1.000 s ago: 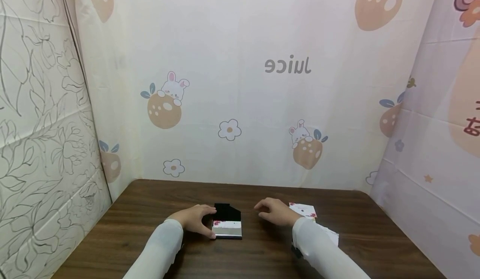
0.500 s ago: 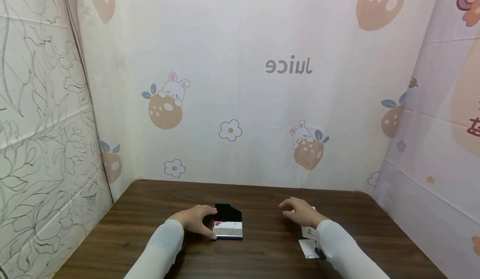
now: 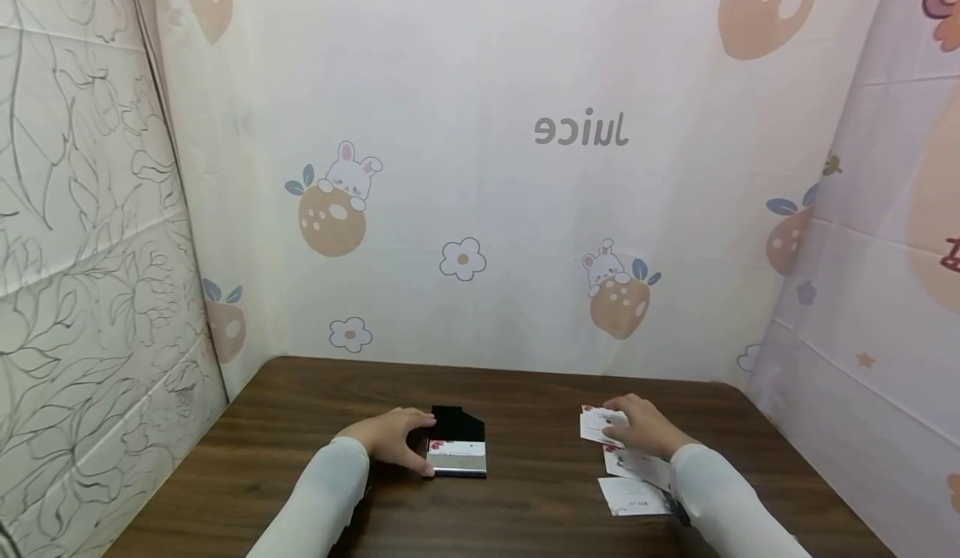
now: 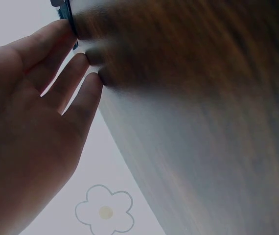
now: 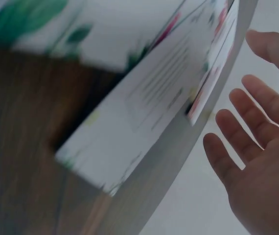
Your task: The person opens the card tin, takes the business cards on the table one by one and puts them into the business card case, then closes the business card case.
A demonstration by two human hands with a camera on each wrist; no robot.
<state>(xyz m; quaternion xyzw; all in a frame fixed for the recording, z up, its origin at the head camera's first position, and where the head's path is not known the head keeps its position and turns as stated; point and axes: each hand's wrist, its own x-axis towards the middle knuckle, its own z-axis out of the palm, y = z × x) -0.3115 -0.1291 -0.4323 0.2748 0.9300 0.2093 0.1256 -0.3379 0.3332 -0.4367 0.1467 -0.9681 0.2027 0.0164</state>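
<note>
In the head view my left hand holds the left side of an open business card case, thumb at the front corner and a finger by its black lid. A printed white card shows inside the case. The left wrist view has the case's dark edge at my fingertips. My right hand is over the loose business cards on the right, fingertips right at the farthest card. Seen from the right wrist, its fingers are relaxed and apart from the cards, holding nothing.
Two more cards lie nearer me, a middle card and a front card, partly under the right sleeve. The dark wooden table ends at a printed curtain at the back.
My right hand has moved right, away from the card case and over the loose cards, uncovering more of them. My left hand has stayed at the case.
</note>
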